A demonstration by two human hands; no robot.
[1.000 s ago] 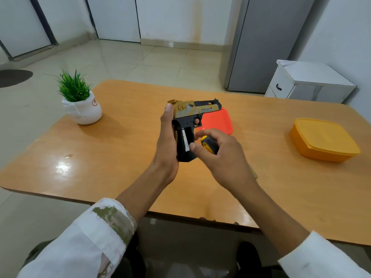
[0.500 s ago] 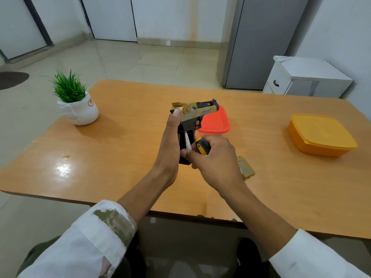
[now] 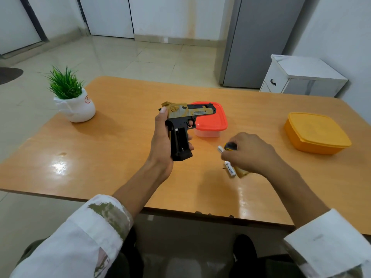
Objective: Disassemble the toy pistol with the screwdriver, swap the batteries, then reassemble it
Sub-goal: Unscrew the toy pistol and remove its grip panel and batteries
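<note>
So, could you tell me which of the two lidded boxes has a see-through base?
The red-lidded box just beyond the toy pistol; the yellow box is opaque all over.

The person wears a white long-sleeved top blotched with olive and brown camouflage-like patches. The left sleeve [image 3: 88, 233] has its cuff turned back, with a large olive patch near the fold. The right sleeve [image 3: 321, 245] ends in a plain white folded cuff with a faint grey mark.
</note>
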